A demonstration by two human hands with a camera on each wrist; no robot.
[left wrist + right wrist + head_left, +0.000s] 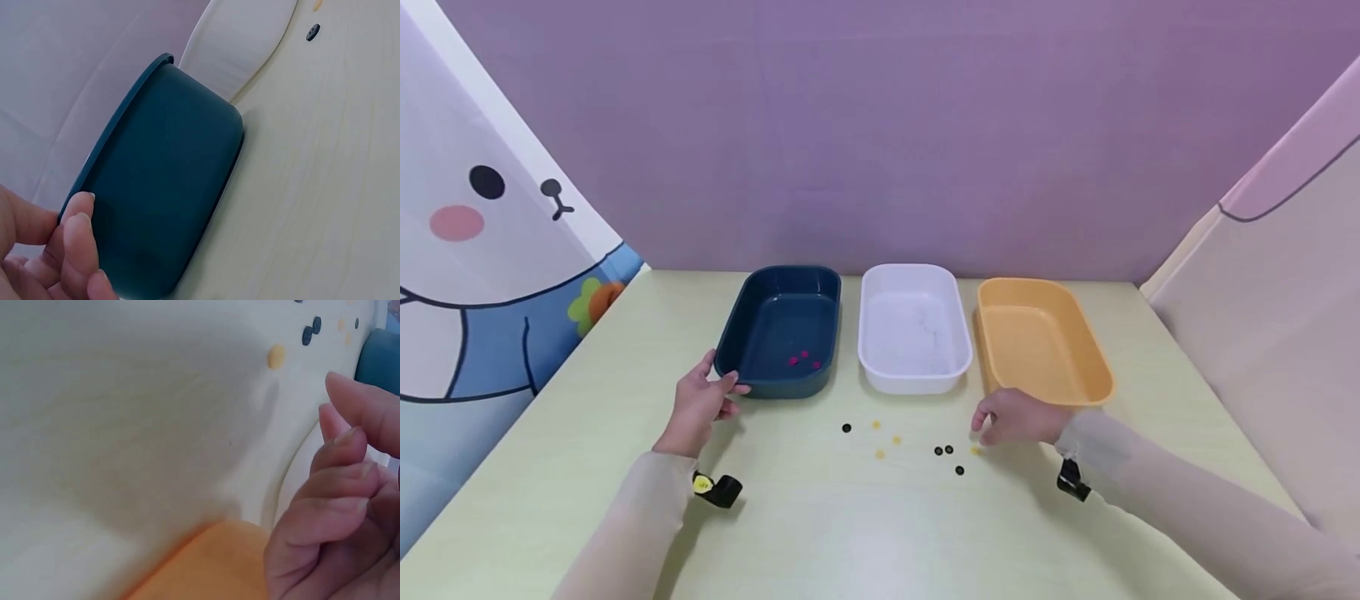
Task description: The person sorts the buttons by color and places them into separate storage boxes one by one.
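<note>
One small, round, yellow plastic-looking button (976,451) lies just on the body side of the fingertips of the right hand (1018,417). This offset governs the reach: the right hand is the nearer one, and the left hand (696,406) is well apart. The button is round, so no long axis sets the approach.

Right hand: fingers loosely bent, no object visible between them. Left hand: thumb and fingers pinch the rim of the dark blue, deep, rounded rectangular plastic tray (727,379) at its near left corner; the tray's long axis runs away from the body.

Beyond the right hand is the orange-yellow rounded rectangular plastic tray (1037,333); contact with it cannot be determined. Beyond and left of the right fingertips is the white rounded rectangular plastic tray (914,375). Left of those fingertips lie three small, round, black buttons (938,451), then three more yellow buttons (897,440) and a single black button (847,427).

View comparison: the head view places the yellow button almost under the right fingertips; the right wrist view shows it apart from them. The head view alone shows three small magenta pieces (793,361) inside the blue tray; the left wrist view shows the fingers against its outer wall.
</note>
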